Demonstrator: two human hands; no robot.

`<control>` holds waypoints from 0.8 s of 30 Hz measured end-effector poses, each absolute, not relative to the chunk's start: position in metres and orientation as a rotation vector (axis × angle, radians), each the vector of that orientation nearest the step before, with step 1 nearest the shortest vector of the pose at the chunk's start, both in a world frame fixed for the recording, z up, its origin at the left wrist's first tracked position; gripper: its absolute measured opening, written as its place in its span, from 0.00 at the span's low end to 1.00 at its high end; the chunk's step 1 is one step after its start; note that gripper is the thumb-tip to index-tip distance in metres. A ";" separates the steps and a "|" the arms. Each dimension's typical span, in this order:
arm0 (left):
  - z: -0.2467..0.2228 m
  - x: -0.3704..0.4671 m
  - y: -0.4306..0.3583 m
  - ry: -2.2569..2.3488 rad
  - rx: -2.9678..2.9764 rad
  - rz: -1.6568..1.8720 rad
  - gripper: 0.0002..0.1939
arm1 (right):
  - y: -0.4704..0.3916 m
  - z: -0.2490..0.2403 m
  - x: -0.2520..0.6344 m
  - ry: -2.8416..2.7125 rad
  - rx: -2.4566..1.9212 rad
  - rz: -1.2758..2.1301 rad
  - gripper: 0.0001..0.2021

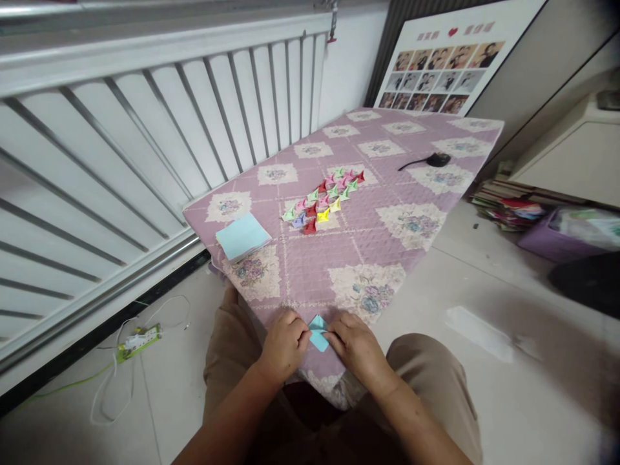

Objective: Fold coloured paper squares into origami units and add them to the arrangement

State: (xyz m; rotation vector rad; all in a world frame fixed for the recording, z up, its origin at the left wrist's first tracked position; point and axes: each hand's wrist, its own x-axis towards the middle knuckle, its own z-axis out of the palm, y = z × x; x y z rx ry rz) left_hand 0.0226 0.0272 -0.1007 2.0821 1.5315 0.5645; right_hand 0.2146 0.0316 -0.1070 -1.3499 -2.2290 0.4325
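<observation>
A small folded piece of light-blue origami paper [318, 339] lies at the near corner of the table, between my two hands. My left hand [287, 343] has its fingers closed on the paper's left side. On the opposite side, the fingers of my right hand [355, 342] are pinched on its right edge. Beyond them, several small folded paper pieces [323, 202] in red, pink, green, yellow and purple stand in rows. To the left is a stack of square paper [243, 236] with a light-blue sheet on top.
A purple floral cloth [310, 265] covers the table. Farther right on it rests a black object with a cord [438, 159]. A white radiator [194, 123] runs along the left; a power strip [139, 341] lies on the floor. A photo board [436, 81] leans behind.
</observation>
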 end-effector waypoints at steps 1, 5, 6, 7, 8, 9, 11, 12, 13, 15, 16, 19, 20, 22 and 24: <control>-0.100 0.023 0.028 1.544 2.073 0.538 0.07 | 0.032 -0.107 0.214 -2.223 -1.359 0.417 0.10; -0.097 0.023 0.032 1.596 2.067 0.447 0.05 | 0.034 -0.106 0.215 -2.205 -1.417 0.352 0.13; -0.096 0.023 0.033 1.602 2.073 0.428 0.05 | 0.035 -0.106 0.215 -2.204 -1.433 0.341 0.13; -0.095 0.023 0.034 1.609 2.077 0.411 0.06 | 0.035 -0.106 0.216 -2.206 -1.447 0.336 0.13; -0.093 0.024 0.035 1.616 2.079 0.397 0.06 | 0.036 -0.107 0.216 -2.208 -1.458 0.332 0.13; -0.092 0.024 0.036 1.618 2.080 0.382 0.06 | 0.036 -0.107 0.216 -2.210 -1.470 0.330 0.13; -0.088 0.024 0.037 1.610 2.087 0.348 0.07 | 0.037 -0.107 0.215 -2.213 -1.500 0.325 0.12; -0.087 0.025 0.038 1.606 2.094 0.328 0.08 | 0.037 -0.107 0.215 -2.214 -1.511 0.326 0.12; -0.086 0.025 0.038 1.605 2.102 0.306 0.09 | 0.037 -0.106 0.214 -2.213 -1.518 0.328 0.12; -0.086 0.026 0.039 1.617 2.123 0.267 0.10 | 0.037 -0.106 0.213 -2.203 -1.522 0.331 0.12; -0.086 0.026 0.040 1.628 2.132 0.249 0.10 | 0.037 -0.106 0.213 -2.197 -1.520 0.331 0.12; -0.085 0.028 0.041 1.651 2.148 0.208 0.09 | 0.036 -0.105 0.212 -2.181 -1.513 0.325 0.11; -0.085 0.028 0.041 1.657 2.147 0.201 0.09 | 0.036 -0.105 0.212 -2.178 -1.511 0.321 0.11; -0.085 0.028 0.041 1.670 2.139 0.197 0.09 | 0.036 -0.105 0.211 -2.168 -1.509 0.314 0.11; -0.084 0.028 0.042 1.673 2.128 0.205 0.08 | 0.035 -0.105 0.211 -2.156 -1.509 0.309 0.10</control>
